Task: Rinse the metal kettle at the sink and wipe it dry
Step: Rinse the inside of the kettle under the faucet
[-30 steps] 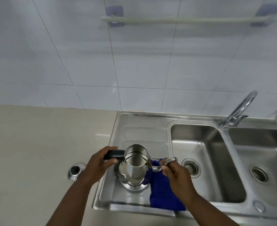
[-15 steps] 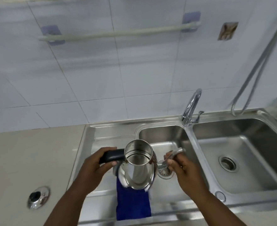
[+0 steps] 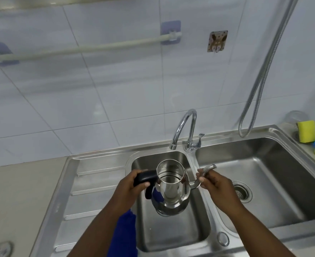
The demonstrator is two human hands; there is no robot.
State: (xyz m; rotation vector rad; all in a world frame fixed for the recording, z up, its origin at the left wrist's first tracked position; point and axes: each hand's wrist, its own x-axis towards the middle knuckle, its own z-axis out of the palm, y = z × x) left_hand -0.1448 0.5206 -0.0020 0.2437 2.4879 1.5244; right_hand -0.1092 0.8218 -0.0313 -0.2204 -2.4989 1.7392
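Note:
The shiny metal kettle [image 3: 172, 190] has no lid and hangs upright over the left sink basin [image 3: 173, 230]. My left hand [image 3: 130, 188] grips its black handle. My right hand [image 3: 215, 184] pinches the curved spout on the kettle's right side. A blue cloth [image 3: 124, 236] lies on the drainboard at the basin's left edge, partly hidden under my left forearm. The chrome faucet [image 3: 185, 128] arches behind the kettle, its outlet above the basin's back rim; no water runs.
A second basin [image 3: 275, 182] with a drain strainer lies to the right. A yellow sponge [image 3: 306, 131] and a blue-yellow item sit at the far right corner. A metal hose [image 3: 264, 71] hangs down the tiled wall. A rail [image 3: 78, 50] is mounted on the wall.
Both hands lifted the kettle off the drainboard and carried it right, over the left basin. The blue cloth stayed on the drainboard. My view swung right.

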